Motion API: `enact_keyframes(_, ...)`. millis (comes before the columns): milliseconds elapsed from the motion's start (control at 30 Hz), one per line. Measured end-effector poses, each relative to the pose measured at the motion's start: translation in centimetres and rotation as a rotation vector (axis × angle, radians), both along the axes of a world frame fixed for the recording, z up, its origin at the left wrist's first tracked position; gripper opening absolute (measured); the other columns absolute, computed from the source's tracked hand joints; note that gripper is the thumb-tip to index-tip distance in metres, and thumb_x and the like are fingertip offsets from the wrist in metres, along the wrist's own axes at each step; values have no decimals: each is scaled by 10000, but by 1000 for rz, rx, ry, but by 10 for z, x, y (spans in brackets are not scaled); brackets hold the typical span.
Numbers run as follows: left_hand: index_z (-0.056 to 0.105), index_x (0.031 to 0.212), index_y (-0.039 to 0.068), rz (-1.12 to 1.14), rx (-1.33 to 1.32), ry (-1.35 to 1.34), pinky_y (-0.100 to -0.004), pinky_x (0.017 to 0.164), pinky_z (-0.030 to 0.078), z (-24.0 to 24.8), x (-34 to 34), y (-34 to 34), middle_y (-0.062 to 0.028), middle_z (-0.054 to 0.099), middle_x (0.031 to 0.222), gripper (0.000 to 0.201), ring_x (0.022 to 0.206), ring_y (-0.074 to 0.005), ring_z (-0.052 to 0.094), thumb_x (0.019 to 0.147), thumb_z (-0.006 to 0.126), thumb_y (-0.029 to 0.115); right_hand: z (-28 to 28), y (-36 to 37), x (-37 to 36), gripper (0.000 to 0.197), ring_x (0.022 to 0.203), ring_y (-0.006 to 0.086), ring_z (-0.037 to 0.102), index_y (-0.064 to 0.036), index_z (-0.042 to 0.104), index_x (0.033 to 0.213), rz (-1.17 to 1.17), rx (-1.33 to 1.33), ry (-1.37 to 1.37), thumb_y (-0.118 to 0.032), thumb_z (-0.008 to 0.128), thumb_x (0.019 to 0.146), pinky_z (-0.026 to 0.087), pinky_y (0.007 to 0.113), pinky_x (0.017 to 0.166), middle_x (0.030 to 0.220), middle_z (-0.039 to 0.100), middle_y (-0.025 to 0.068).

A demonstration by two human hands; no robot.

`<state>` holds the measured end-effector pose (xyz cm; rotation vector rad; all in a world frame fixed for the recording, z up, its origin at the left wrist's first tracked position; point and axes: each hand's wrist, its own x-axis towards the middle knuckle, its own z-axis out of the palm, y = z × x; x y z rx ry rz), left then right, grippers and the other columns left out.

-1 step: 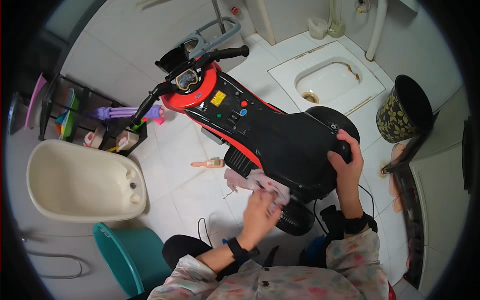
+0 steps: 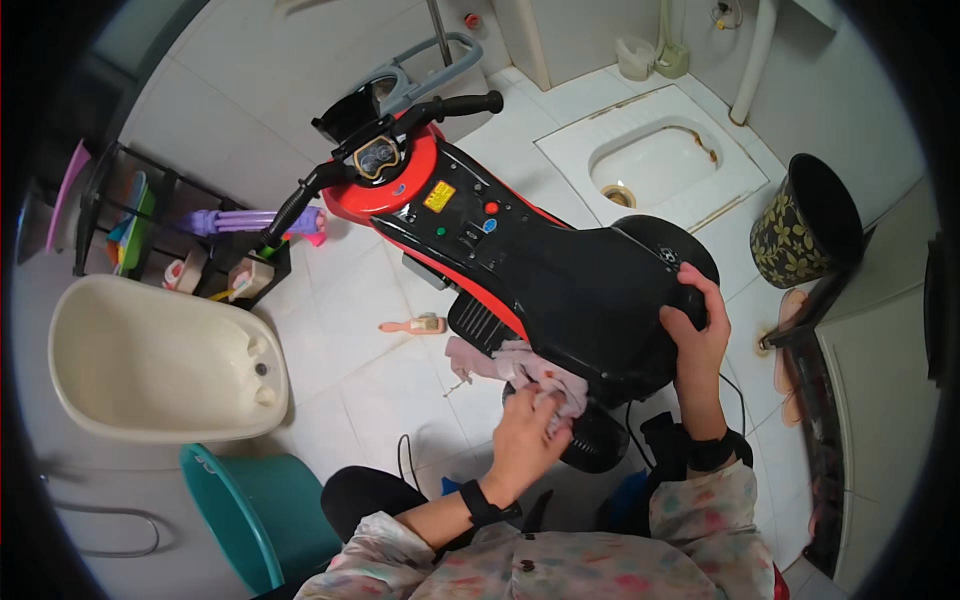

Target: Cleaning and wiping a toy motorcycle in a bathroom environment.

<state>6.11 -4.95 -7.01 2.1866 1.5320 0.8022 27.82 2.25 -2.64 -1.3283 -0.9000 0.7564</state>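
Observation:
A black and red ride-on toy motorcycle [image 2: 580, 285] stands before me, its handlebars to the far left and its seat's rear end close to me. Bunched in my left hand [image 2: 525, 440] is a pale pink cloth [image 2: 545, 372], pressed to the black left rear wheel [image 2: 597, 445]. The cloth's loose end trails leftward beside the black footrest [image 2: 475, 325]. My right hand [image 2: 703, 335] grips the rear corner of the seat, thumb and forefinger curled over it; its other fingers are hidden behind the body.
An orange-handled brush [image 2: 413, 326] lies on the white tiled floor. At left are a cream baby bath [image 2: 150, 360], a teal bucket [image 2: 235, 510] and a black rack [image 2: 190, 262] with toys. A squat toilet [image 2: 655, 165] is at the back right, near a black floral bin [image 2: 795, 225]. A thin cable hangs behind the toy.
My left hand has shifted slightly right and down with the cloth along the rear wheel. My right hand stays on the seat's rear corner.

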Motion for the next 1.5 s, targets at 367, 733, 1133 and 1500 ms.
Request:
enact_keyframes(367,568,953,94,336,-535,-137,-409,659,482,-34,-38,63,-138,596,874,282,776,-308,616,742,624,273,-1,9,-14,376,1076,173,506,-4,589,1028,-25,36,87,44,581,655,399,275,916,1198,556,119)
enact_keyframes(733,608,940,126,90,126,50,-381,623,518,-13,-3,24,-99,570,900,343,836,-284,580,611,703,144,-2,5,-21,364,1006,154,521,11,581,1040,-43,38,80,52,559,680,436,239,817,1186,559,117)
enact_keyframes(1133,643,926,82,-283,99,70,-361,606,536,-13,29,16,-97,616,904,251,791,-277,607,682,605,126,-8,11,-32,369,949,128,524,14,563,1050,-37,68,146,70,580,685,457,218,744,1205,528,117)
enact_keyframes(1500,690,895,136,-78,-340,396,-379,666,524,-4,-18,73,-130,677,801,272,766,-291,662,639,668,227,-16,6,-40,393,1138,244,508,-29,558,1001,34,103,-28,38,649,625,350,343,1003,1202,553,143)
